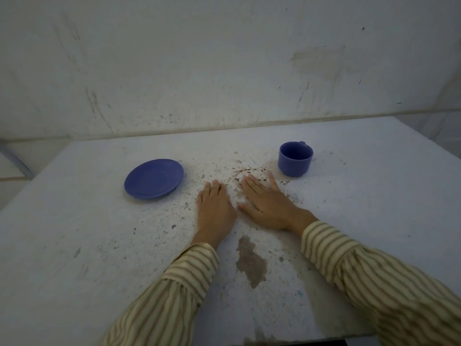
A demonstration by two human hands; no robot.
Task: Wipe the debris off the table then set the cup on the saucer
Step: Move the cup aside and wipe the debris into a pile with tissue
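A blue saucer lies on the white table at the left. A blue cup stands upright at the right, apart from the saucer. Dark crumbs of debris are scattered between them. My left hand rests palm down on the table with its fingers somewhat curled, just right of the saucer. My right hand lies flat with fingers spread, its fingertips in the debris and close to the cup's near left side. Neither hand holds anything.
A brownish stain marks the table between my forearms. A scuffed white wall rises directly behind the table. The table's near edge runs along the bottom of the view.
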